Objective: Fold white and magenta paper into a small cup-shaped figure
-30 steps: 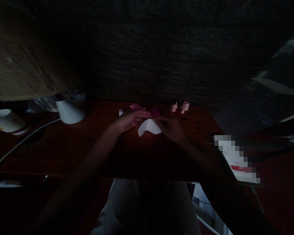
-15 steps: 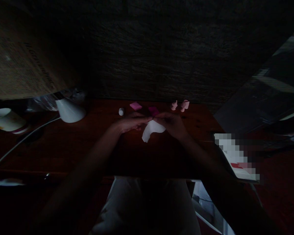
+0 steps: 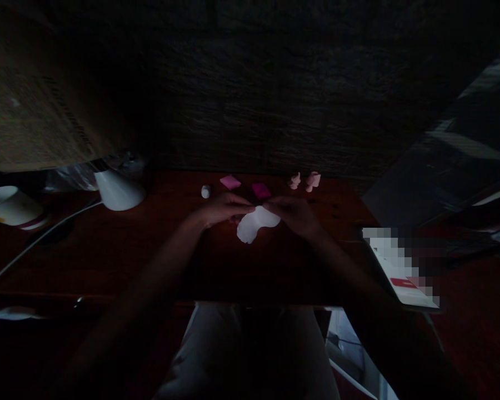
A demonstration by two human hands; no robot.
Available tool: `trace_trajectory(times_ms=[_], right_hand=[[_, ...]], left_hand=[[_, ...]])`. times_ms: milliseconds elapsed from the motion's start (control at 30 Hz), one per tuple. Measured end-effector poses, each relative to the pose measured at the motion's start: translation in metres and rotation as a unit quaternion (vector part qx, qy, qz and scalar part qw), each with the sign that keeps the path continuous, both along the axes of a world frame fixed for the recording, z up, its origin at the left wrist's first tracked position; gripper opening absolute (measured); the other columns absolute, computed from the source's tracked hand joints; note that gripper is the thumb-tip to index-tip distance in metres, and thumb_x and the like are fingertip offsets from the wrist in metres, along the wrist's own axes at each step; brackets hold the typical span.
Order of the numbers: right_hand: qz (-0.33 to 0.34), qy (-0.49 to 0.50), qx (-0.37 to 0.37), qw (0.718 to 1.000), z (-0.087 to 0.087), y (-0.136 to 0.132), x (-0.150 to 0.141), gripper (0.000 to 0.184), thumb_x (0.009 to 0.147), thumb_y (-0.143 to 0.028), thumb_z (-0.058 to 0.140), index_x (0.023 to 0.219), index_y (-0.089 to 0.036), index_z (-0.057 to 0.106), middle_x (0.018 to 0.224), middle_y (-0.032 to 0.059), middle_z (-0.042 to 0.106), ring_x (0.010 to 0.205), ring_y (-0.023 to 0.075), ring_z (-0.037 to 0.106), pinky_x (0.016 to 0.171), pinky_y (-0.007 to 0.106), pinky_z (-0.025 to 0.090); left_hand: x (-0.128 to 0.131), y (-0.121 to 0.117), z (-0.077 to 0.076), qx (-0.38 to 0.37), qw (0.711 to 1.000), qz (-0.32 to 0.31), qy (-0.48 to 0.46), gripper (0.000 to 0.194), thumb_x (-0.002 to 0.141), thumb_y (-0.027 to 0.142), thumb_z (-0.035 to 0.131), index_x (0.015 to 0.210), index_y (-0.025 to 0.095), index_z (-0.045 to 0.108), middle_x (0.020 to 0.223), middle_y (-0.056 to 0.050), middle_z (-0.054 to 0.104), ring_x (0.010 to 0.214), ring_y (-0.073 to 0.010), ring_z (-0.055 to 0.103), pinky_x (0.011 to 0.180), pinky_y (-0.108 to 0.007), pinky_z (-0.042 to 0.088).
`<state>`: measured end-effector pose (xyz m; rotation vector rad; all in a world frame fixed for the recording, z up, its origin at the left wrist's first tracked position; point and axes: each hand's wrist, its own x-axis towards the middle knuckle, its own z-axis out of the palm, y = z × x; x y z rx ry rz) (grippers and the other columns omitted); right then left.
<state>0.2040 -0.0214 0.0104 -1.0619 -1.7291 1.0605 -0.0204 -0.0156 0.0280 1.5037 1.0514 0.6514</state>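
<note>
White sheet (image 3: 256, 223), one: thin, curved, held between the two hands over the counter (image 3: 216, 272); upper corners concealed by fingers; contact of its lower edge with the counter cannot be told.
Left hand (image 3: 227, 210): grip pinched on the sheet's upper edge; lower fingers lost in shadow.
Right hand (image 3: 295, 214): grip likewise pinching the sheet; fingertips dim.
Magenta piece (image 3: 260, 190), one: just beyond the sheet.
Pink piece (image 3: 230, 181), one: flat, beyond the left hand.
White lump (image 3: 205, 191), one: small, near the pink piece; nature unclear.
Pale pink figures (image 3: 313, 180), two: beyond the right hand, side by side; detail too small to read.
Cup (image 3: 10, 206): cut off at the left edge.
Brown package (image 3: 37, 105): cropped, lettering blurred.
Right-hand item (image 3: 404, 286): pale, partly pixelated, unidentifiable.
</note>
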Motion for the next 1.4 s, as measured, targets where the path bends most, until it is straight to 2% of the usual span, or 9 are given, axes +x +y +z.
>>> trace_trajectory(times_ms=[100, 233, 367, 467, 533, 667, 833, 1167, 1400], right_hand=[[-0.005, 0.011, -0.009, 1.0, 0.0, 0.0, 0.0, 0.033, 0.077, -0.051, 0.074, 0.088, -0.02, 0.078, 0.084, 0.0021, 0.075, 0.074, 0.0162, 0.064, 0.069, 0.029, 0.048], [-0.011, 0.022, -0.022, 0.999, 0.0, -0.001, 0.001, 0.034, 0.077, -0.052, 0.074, 0.09, -0.02, 0.079, 0.085, 0.0022, 0.076, 0.074, 0.0167, 0.065, 0.069, 0.029, 0.05], [-0.026, 0.035, -0.01, 0.999, -0.001, 0.0, 0.0, 0.032, 0.08, -0.051, 0.073, 0.09, -0.021, 0.079, 0.089, 0.0026, 0.077, 0.079, 0.0176, 0.067, 0.071, 0.03, 0.051], [-0.02, 0.056, -0.015, 0.998, -0.004, 0.0, -0.002, 0.032, 0.079, -0.051, 0.074, 0.092, -0.022, 0.08, 0.091, 0.0028, 0.078, 0.08, 0.0179, 0.068, 0.072, 0.031, 0.053], [-0.01, 0.068, -0.024, 0.997, -0.006, 0.0, -0.004, 0.033, 0.078, -0.051, 0.074, 0.092, -0.022, 0.08, 0.091, 0.0027, 0.078, 0.079, 0.0177, 0.069, 0.072, 0.031, 0.054], [-0.026, 0.084, -0.017, 0.996, -0.006, 0.001, -0.005, 0.03, 0.076, -0.049, 0.077, 0.091, -0.022, 0.079, 0.091, 0.003, 0.078, 0.079, 0.0178, 0.069, 0.073, 0.032, 0.054], [-0.048, 0.106, -0.002, 0.993, -0.009, 0.006, -0.007, 0.031, 0.074, -0.048, 0.079, 0.091, -0.022, 0.078, 0.092, 0.0043, 0.078, 0.085, 0.0198, 0.07, 0.078, 0.035, 0.055], [-0.048, 0.098, -0.032, 0.994, -0.006, 0.002, -0.008, 0.033, 0.073, -0.051, 0.079, 0.089, -0.022, 0.079, 0.087, 0.003, 0.077, 0.078, 0.0184, 0.069, 0.071, 0.031, 0.054], [-0.071, 0.115, -0.015, 0.991, -0.008, 0.004, -0.006, 0.034, 0.071, -0.051, 0.08, 0.091, -0.023, 0.079, 0.093, 0.003, 0.078, 0.086, 0.0199, 0.07, 0.079, 0.035, 0.055]], left_hand=[[0.001, 0.0, -0.001, 0.007, 1.0, -0.002, 0.002, 0.02, 0.08, 0.034, 0.073, 0.076, 0.014, 0.073, 0.057, 0.003, 0.058, 0.05, -0.0059, 0.045, 0.048, -0.019, 0.033], [0.002, -0.001, 0.0, 0.016, 1.0, -0.008, -0.005, 0.021, 0.077, 0.036, 0.074, 0.079, 0.015, 0.073, 0.058, 0.002, 0.059, 0.05, -0.0063, 0.045, 0.048, -0.019, 0.033], [0.003, -0.003, 0.0, 0.022, 0.999, -0.017, -0.016, 0.026, 0.074, 0.041, 0.076, 0.077, 0.015, 0.072, 0.055, 0.004, 0.055, 0.049, -0.0069, 0.043, 0.048, -0.02, 0.032], [0.007, -0.003, -0.003, 0.033, 0.999, 0.012, -0.031, 0.036, 0.076, 0.05, 0.074, 0.067, 0.015, 0.068, 0.054, 0.004, 0.052, 0.05, -0.0072, 0.042, 0.048, -0.021, 0.031], [0.011, -0.003, -0.006, 0.028, 0.998, 0.029, -0.043, 0.039, 0.076, 0.053, 0.073, 0.069, 0.015, 0.069, 0.058, 0.003, 0.057, 0.053, -0.0078, 0.045, 0.051, -0.021, 0.033], [0.017, -0.001, -0.012, 0.002, 0.998, 0.026, -0.059, 0.036, 0.074, 0.05, 0.076, 0.077, 0.014, 0.073, 0.07, 0.0, 0.067, 0.061, -0.0101, 0.054, 0.058, -0.022, 0.039], [0.021, -0.001, -0.014, 0.001, 0.997, 0.018, -0.081, 0.035, 0.076, 0.047, 0.075, 0.084, 0.013, 0.074, 0.076, -0.002, 0.071, 0.065, -0.0114, 0.057, 0.06, -0.023, 0.042], [0.028, -0.005, -0.014, 0.087, 0.994, 0.042, -0.055, 0.032, 0.081, 0.045, 0.07, 0.077, 0.014, 0.07, 0.069, 0.0, 0.065, 0.059, -0.0099, 0.053, 0.052, -0.021, 0.039], [0.022, -0.002, -0.011, 0.069, 0.995, 0.045, -0.051, 0.034, 0.082, 0.047, 0.068, 0.077, 0.014, 0.07, 0.066, 0.001, 0.063, 0.057, -0.0093, 0.051, 0.054, -0.021, 0.039]])
